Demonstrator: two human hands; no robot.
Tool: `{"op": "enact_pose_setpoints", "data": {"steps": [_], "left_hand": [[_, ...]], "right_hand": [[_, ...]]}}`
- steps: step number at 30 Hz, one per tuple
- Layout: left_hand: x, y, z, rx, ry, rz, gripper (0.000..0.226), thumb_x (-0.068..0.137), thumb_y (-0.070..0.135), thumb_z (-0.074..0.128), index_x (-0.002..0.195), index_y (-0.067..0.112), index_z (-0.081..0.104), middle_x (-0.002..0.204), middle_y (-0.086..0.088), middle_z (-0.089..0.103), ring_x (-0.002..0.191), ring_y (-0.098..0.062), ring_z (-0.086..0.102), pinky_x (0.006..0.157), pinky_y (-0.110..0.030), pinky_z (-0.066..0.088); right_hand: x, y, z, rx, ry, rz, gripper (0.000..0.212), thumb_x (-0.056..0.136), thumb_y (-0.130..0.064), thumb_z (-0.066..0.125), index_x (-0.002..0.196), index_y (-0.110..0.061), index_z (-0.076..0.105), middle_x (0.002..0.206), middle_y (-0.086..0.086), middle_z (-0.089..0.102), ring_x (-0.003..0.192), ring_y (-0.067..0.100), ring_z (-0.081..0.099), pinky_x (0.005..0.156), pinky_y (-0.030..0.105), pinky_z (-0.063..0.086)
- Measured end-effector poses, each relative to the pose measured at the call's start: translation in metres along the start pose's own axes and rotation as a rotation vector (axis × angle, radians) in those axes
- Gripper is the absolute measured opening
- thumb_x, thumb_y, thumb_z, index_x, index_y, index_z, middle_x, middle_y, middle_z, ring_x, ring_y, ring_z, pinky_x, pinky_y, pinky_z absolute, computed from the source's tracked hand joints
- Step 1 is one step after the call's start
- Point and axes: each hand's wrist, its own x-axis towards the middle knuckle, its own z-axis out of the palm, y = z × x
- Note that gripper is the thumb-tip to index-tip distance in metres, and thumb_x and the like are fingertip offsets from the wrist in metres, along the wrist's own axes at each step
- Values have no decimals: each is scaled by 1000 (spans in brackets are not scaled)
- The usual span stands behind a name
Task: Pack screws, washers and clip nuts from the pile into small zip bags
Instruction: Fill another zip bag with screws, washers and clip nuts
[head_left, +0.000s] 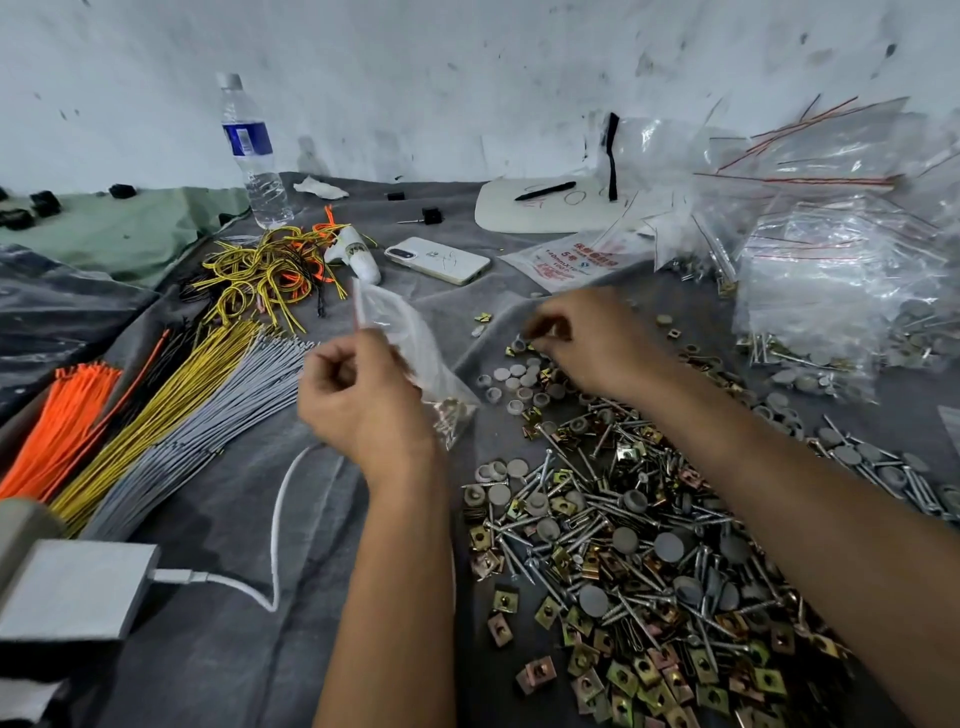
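My left hand (358, 400) grips a small clear zip bag (415, 353) by its side, held up over the grey cloth; some small metal parts lie in its bottom corner. My right hand (587, 338) reaches over the far end of the pile, its fingertips pinching at small grey washers (514, 376). The big pile of screws, washers and brass clip nuts (639, 561) spreads from the centre to the lower right, partly under my right forearm.
Filled and empty zip bags (831, 260) heap at the right. Bundles of orange, yellow and grey cable ties (156, 415) lie at the left. A phone (437, 260), a water bottle (254, 156), a white board with a pen (545, 205) and a charger with cable (72, 587) are around.
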Motion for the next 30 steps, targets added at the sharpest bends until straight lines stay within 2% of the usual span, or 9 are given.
{"op": "enact_pose_setpoints", "data": {"steps": [4, 8, 10, 13, 15, 17, 21, 25, 30], "left_hand": [[-2, 20, 3, -43, 50, 453, 27, 90, -5, 62, 74, 16, 55, 64, 12, 53, 56, 1, 46, 55, -18, 39], [-11, 18, 0, 272, -97, 879, 14, 92, 8, 65, 85, 17, 59, 67, 17, 47, 61, 4, 51, 58, -22, 42], [-11, 8, -1, 435, -242, 835, 15, 91, 12, 65, 79, 16, 58, 64, 10, 53, 58, -8, 55, 57, -32, 47], [-10, -8, -1, 655, -410, 488, 16, 85, 12, 66, 70, 9, 60, 59, 0, 59, 57, -16, 57, 59, -39, 49], [-13, -19, 0, 805, -503, 228, 15, 83, 11, 69, 69, 12, 64, 59, 1, 63, 54, -9, 59, 55, -31, 49], [-18, -27, 1, 906, -611, 123, 14, 83, 13, 70, 70, 14, 67, 59, 5, 65, 50, -1, 58, 46, -14, 40], [-30, -27, 5, 901, -727, 62, 12, 82, 12, 71, 71, 13, 72, 52, 5, 65, 45, -2, 60, 41, -9, 37], [-33, -23, 5, 831, -735, -8, 16, 82, 8, 65, 68, 13, 71, 52, 2, 68, 47, -9, 66, 47, -20, 46], [-30, -16, 4, 728, -553, 154, 13, 77, 14, 70, 63, 14, 68, 56, -4, 67, 59, -27, 69, 60, -37, 58]], "right_hand": [[28, -9, 13, -255, -187, -149, 25, 96, -13, 67, 116, -27, 75, 124, 1, 61, 101, 16, 62, 96, 29, 48], [45, -11, 15, -372, -288, -192, 13, 92, -11, 71, 102, -17, 77, 112, 2, 72, 102, 17, 65, 88, 25, 47], [46, -10, 12, -384, -327, -153, 9, 91, -12, 73, 90, -20, 76, 104, 0, 73, 92, 14, 64, 81, 26, 47], [36, -5, 5, -322, -362, -121, 11, 89, -13, 75, 94, -23, 73, 100, -2, 72, 93, 17, 68, 84, 33, 54], [25, 1, -2, -276, -263, -114, 17, 89, -14, 75, 103, -22, 70, 105, 0, 72, 96, 19, 67, 83, 32, 51], [8, 9, -11, -124, -82, -72, 15, 90, -16, 76, 101, -21, 68, 99, -4, 71, 90, 14, 66, 73, 27, 45], [-34, 8, -23, 210, 92, -71, 13, 88, -17, 78, 96, -28, 75, 88, -17, 72, 84, -4, 67, 72, 12, 48], [-56, -5, -20, 229, 3, -187, 17, 91, -12, 74, 100, -26, 76, 95, -18, 74, 92, -4, 68, 83, 18, 54], [-59, -7, -15, 145, -115, -161, 23, 89, -4, 73, 106, -20, 78, 102, -7, 78, 93, -2, 70, 85, 13, 53]]}}
